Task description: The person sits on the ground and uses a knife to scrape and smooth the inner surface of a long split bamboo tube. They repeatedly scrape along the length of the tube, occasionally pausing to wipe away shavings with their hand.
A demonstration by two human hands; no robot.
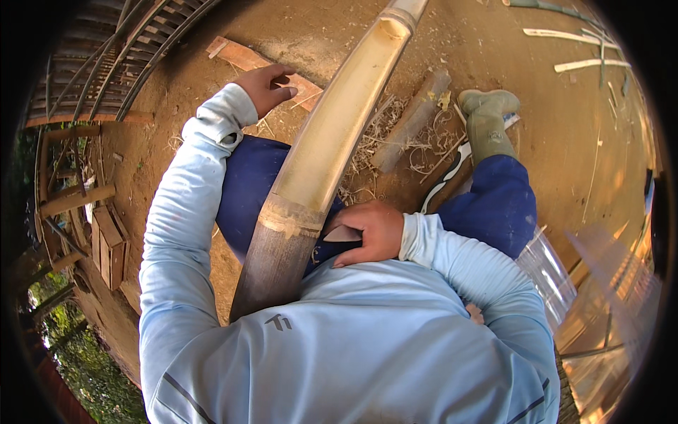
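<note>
A long bamboo pole (346, 116), cut open along its upper stretch so the pale hollow shows, slants up across my lap. Its uncut brown end (275, 258) rests against my body, beside my right hand. My right hand (374, 230) is closed at my waist, just right of the bamboo. A short pointed blade (342, 234) sticks out between its thumb and fingers; any handle is hidden in the palm. To the left of the bamboo, my left hand (267, 88) hovers with thumb and fingers apart, empty and not touching the pole.
Beyond my left hand a reddish plank (244, 55) lies on the dirt. Thin shavings (364, 159) and a short log (411, 121) lie right of the bamboo, near my boot (489, 124). Split strips (572, 37) lie far right; a slatted bamboo structure (116, 60) stands far left.
</note>
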